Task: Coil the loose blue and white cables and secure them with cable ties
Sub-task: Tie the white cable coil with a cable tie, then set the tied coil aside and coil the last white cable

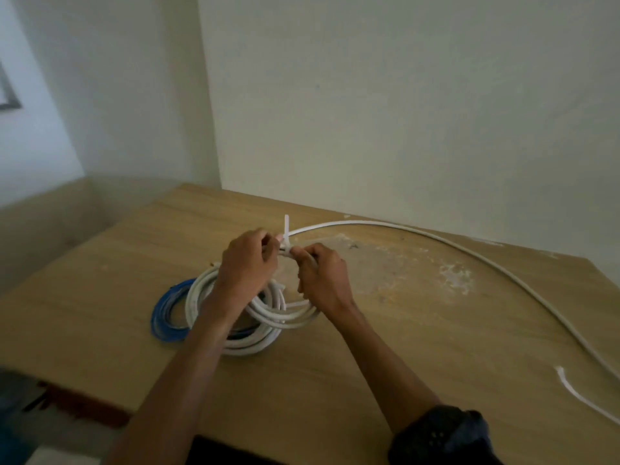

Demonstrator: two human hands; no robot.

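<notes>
A white cable coil [268,317] lies on the wooden table [402,330], partly over a blue cable coil [167,310] at its left. My left hand [248,263] and my right hand [322,280] meet at the far side of the white coil. Between their fingertips stands a white cable tie [286,229], its tail pointing up. My left hand pinches the tie and the strands from the left; my right hand pinches it from the right. A loose length of white cable [469,253] runs from the hands in an arc to the right edge.
Another short white piece [577,394] lies near the table's right front. White dusty patches [453,276] mark the tabletop. Walls stand close behind the table, and the floor drops away at the left.
</notes>
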